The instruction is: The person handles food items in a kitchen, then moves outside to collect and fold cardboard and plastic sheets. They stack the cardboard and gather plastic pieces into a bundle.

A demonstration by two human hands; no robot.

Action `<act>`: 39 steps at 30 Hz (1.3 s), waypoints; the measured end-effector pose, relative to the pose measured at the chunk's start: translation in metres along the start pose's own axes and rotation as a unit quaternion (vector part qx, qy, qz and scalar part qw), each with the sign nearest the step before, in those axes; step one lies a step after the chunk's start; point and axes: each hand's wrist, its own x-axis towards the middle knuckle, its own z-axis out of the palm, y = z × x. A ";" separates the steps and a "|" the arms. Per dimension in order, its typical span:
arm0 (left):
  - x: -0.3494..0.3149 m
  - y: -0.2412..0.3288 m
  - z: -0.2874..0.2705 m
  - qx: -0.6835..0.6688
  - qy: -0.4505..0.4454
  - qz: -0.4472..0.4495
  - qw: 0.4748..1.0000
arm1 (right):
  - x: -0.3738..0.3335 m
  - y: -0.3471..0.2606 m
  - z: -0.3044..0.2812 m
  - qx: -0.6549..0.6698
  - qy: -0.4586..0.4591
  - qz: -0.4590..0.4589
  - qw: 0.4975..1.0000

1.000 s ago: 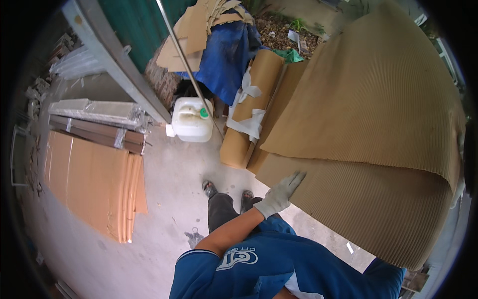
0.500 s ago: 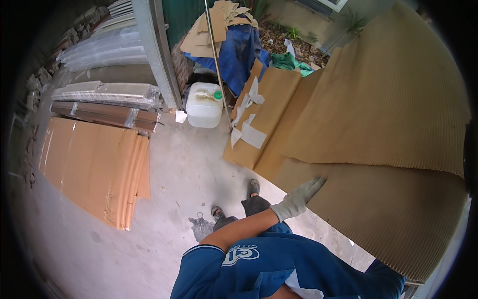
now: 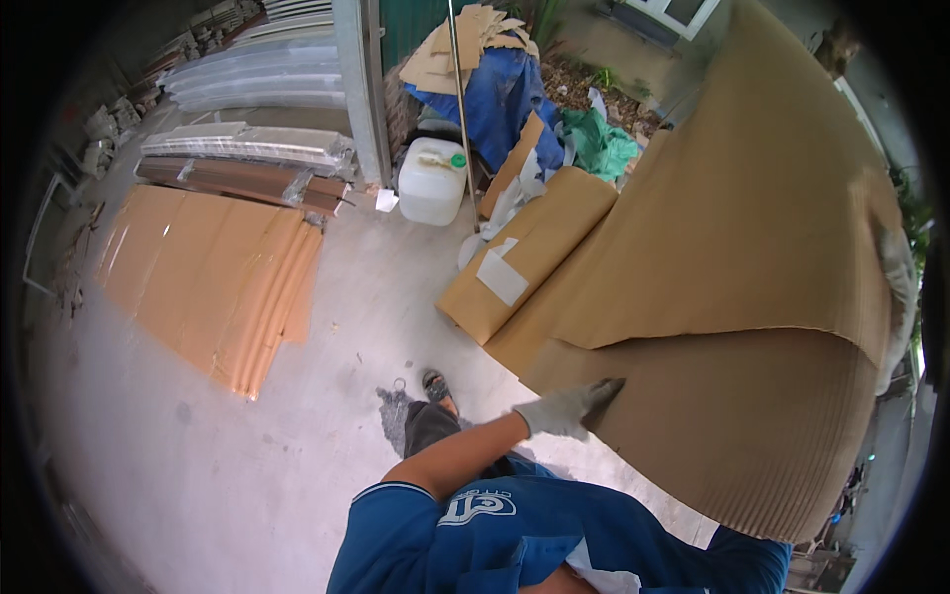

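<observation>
A large brown corrugated cardboard sheet (image 3: 722,426) fills the right side, with a broad upper flap (image 3: 752,238) raised and bent over its lower part. On the sheet's near edge rests my left hand (image 3: 569,409), in a pale glove with dark fingertips. Its fingers are stretched out along the surface, and the thumb is hidden. At the far right, my gloved right hand (image 3: 897,292) is closed around the flap's outer edge, partly blurred. The right forearm is concealed behind the cardboard. A folded brown cardboard piece (image 3: 544,247) with white paper on it adjoins the sheet's left end.
On the concrete floor at left lies a stack of wrapped flat cardboard (image 3: 203,282), beside long wrapped panels (image 3: 237,178). A white jerrycan (image 3: 431,183) with a green cap stands near a metal post (image 3: 362,89). Blue tarp (image 3: 510,99) and cardboard scraps (image 3: 465,45) are behind it.
The cardboard flap has tilted and shifted left, bringing my right hand into view at its outer edge. My left hand has slid slightly left along the near edge. My feet have moved.
</observation>
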 end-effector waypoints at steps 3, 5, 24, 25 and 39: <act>-0.041 0.005 -0.016 0.053 -0.075 -0.154 0.984 | -0.019 0.011 0.009 0.036 -0.038 0.032 0.998; -0.075 0.018 -0.026 -0.109 0.069 -0.133 0.983 | -0.033 0.025 0.016 0.023 -0.065 0.058 0.996; -0.267 0.023 0.058 -0.067 0.256 -0.265 0.927 | -0.158 0.133 0.064 0.049 -0.064 0.178 0.981; -0.261 0.018 0.061 0.022 0.273 -0.254 0.928 | -0.161 0.132 0.061 0.044 -0.062 0.178 0.981; -0.258 0.007 0.017 0.346 0.079 -0.153 0.922 | -0.261 0.136 -0.030 0.008 -0.124 0.238 0.963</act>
